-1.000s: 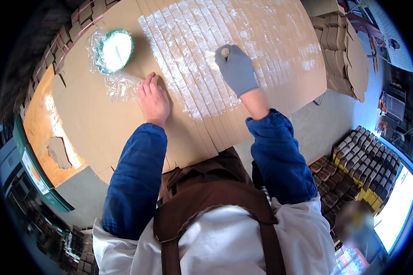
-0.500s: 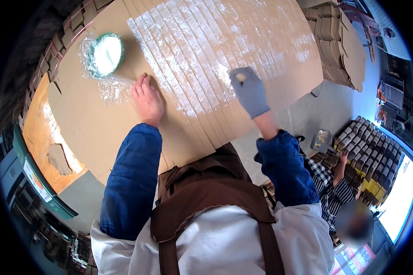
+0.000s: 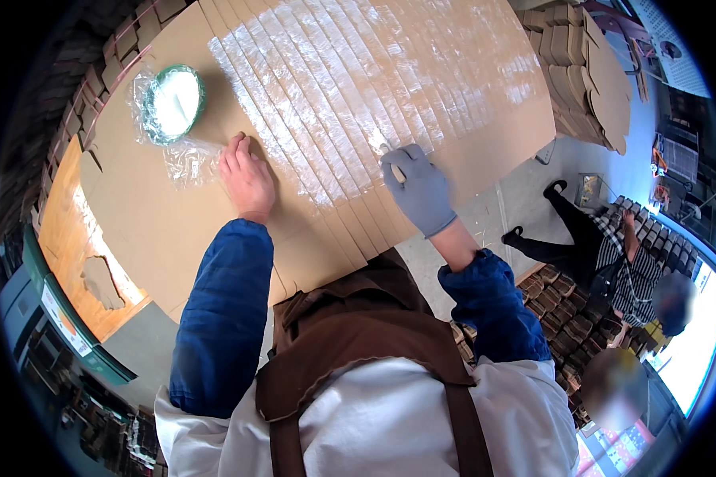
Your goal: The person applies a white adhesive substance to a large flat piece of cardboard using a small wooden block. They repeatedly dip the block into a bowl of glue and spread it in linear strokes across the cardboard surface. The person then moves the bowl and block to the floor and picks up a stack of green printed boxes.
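Note:
Overlapping cardboard sheets (image 3: pixel 318 103) lie fanned out in front of me, their exposed strips coated with a shiny, whitish wet layer. My right hand (image 3: pixel 423 195), in a grey glove, is closed round the light handle of a brush (image 3: pixel 398 172). The brush tip meets a white wet patch near the sheets' near right part. Bare and with fingers stretched, my left hand (image 3: pixel 247 181) rests on plain cardboard left of the coated strips. Beyond it to the left stands a green-rimmed bowl (image 3: pixel 202 97) of white liquid, with clear plastic film (image 3: pixel 188 165) around and under it.
More stacked cardboard (image 3: pixel 589 79) stands at the far right. An orange-brown board (image 3: pixel 71 222) with a torn scrap lies at left. Two people are at right; one in a striped top (image 3: pixel 640 278) is beside rows of stacked brown pieces (image 3: pixel 561 318).
My right hand with the brush has moved toward me and slightly left over the sheets. My left hand stays on the cardboard. At right, a person's legs have come into view.

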Demonstrator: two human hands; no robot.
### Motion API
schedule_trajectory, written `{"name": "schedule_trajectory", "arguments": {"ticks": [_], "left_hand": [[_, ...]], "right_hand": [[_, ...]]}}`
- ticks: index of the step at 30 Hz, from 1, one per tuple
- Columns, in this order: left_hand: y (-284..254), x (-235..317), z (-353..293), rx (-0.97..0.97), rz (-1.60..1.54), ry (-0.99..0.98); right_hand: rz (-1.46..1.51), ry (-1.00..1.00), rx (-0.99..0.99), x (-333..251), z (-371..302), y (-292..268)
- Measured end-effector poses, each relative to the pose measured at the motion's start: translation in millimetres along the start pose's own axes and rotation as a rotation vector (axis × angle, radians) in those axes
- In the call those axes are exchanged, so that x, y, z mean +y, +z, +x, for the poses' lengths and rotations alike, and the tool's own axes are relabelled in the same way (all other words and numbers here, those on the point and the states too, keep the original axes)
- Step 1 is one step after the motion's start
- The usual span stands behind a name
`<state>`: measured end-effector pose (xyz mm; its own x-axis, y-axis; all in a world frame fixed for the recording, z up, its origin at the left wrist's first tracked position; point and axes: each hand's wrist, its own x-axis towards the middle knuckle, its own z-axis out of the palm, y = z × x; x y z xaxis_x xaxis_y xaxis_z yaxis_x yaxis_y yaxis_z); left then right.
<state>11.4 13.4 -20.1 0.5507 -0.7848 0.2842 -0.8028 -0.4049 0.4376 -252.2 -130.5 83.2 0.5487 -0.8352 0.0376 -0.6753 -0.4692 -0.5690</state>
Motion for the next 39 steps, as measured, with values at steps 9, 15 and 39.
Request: {"name": "schedule_trajectory", "arguments": {"ticks": [9, 15, 39], "left_hand": [[-0.4, -0.9, -1.6, 0.002, 0.002, -0.004], [-1.5, 1.0, 1.9, -0.012, 0.006, 0.004], [-8.5, 5.8, -1.8, -0.053, 0.020, -0.047]], "right_hand": [[-0.041, 0.040, -0.065, -17.9, 0.0, 11.2], [0.018, 0.009, -0.072, -26.2, 4.2, 2.0], [-0.160, -0.038, -0.057, 32.5, 106.6, -21.8]]}}
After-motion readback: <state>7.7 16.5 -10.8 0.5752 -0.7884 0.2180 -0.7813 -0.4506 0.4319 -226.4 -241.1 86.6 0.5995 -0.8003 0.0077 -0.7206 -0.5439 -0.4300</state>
